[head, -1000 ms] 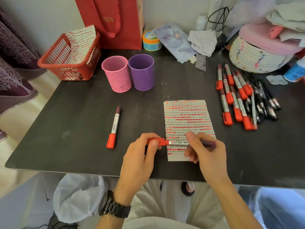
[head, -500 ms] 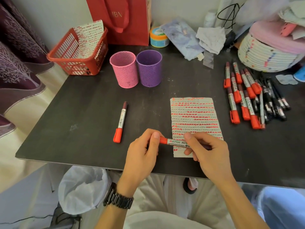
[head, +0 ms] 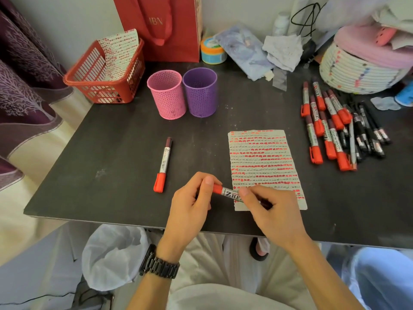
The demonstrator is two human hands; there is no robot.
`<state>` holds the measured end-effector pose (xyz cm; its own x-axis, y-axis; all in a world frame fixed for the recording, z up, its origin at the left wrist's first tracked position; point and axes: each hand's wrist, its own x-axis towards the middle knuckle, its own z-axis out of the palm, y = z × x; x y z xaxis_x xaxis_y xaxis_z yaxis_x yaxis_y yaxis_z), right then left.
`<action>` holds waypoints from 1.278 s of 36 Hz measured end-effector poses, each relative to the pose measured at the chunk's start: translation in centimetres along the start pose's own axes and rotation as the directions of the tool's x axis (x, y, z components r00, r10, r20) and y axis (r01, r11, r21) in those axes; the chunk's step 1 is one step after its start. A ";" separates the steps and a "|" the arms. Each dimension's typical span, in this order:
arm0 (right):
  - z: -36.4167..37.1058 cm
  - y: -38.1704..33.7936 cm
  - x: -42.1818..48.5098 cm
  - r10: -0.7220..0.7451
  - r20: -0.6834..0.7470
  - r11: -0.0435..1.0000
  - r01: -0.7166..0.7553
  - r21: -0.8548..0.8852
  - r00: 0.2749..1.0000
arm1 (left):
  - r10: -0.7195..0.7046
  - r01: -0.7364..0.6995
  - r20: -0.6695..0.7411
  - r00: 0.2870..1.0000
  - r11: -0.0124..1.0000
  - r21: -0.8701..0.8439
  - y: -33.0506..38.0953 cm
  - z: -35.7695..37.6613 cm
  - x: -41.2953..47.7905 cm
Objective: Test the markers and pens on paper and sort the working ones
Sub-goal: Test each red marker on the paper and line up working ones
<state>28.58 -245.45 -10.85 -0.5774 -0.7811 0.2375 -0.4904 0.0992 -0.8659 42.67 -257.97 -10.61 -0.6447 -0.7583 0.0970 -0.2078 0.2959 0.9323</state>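
Note:
A red-capped marker [head: 228,193] lies level over the near-left corner of the test paper [head: 263,162], which is covered in rows of red dashes. My left hand [head: 192,204] pinches its red cap end. My right hand [head: 270,211] grips the barrel. Another red-capped marker [head: 163,164] lies alone on the black table, left of the paper. A pile of red-capped markers [head: 324,126] and black pens [head: 368,133] sits at the right. Behind the paper stand a pink mesh cup [head: 167,95] and a purple mesh cup [head: 200,92].
A red basket [head: 100,72] holding a marked sheet sits at the back left beside a red bag [head: 161,25]. A woven basket [head: 362,70] with cloths stands at the back right. The table's near edge [head: 111,220] runs just below my hands; a white bag [head: 114,253] hangs beneath.
My left hand has slid closer along the red cap toward my right hand. The view has shifted slightly; the marker stays over the paper's near-left corner.

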 end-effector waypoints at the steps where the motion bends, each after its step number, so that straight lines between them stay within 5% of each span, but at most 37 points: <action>1: 0.0 0.0 0.0 0.002 -0.003 1.000 -0.002 -0.005 1.000 | 0.000 0.000 0.001 1.000 1.000 -0.008 -0.1 0.0 0.0; 13: 0.3 -0.5 -0.4 -0.154 -0.098 0.973 0.134 -0.186 0.983 | 0.017 -0.013 0.025 1.000 0.992 -0.128 0.6 -0.5 0.3; 17: 0.1 -1.7 -1.6 -0.052 -0.119 0.992 0.037 -0.121 0.991 | 0.008 0.004 0.055 0.998 0.977 -0.212 1.4 -0.9 0.1; 20: 0.0 -3.1 -3.3 0.153 -0.068 0.983 -0.145 0.109 0.986 | -0.047 0.072 0.073 0.996 0.915 -0.397 2.3 -1.3 -0.2; 25: 1.1 -5.1 -6.9 0.475 0.156 0.709 -0.481 0.515 0.866 | -0.223 0.267 0.173 0.959 0.518 -0.813 4.9 -1.5 -0.4; 31: 2.0 -6.3 -10.5 0.669 0.467 0.183 -0.737 0.651 0.579 | -0.116 0.399 0.388 0.914 0.100 -0.912 6.0 0.5 -1.8; 36: 0.3 -7.1 -12.3 0.654 0.569 -0.025 -0.738 0.674 0.498 | 0.061 0.517 0.517 0.854 0.016 -0.856 5.9 2.3 -3.6; 42: -1.4 -8.4 -13.9 0.635 0.553 -0.024 -0.702 0.712 0.539 | 0.080 0.592 0.587 0.806 -0.061 -0.804 5.9 3.4 -4.7; 46: -1.0 -9.6 -14.9 0.679 0.535 -0.111 -0.650 0.752 0.503 | 0.055 0.629 0.628 0.777 -0.118 -0.768 5.5 4.3 -5.4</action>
<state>41.21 -234.16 -5.60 -0.2743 -0.6550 -0.7041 0.9206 0.0327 -0.3891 41.82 -249.78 -7.48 -0.9738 -0.2079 -0.0922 0.1840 -0.9584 0.2182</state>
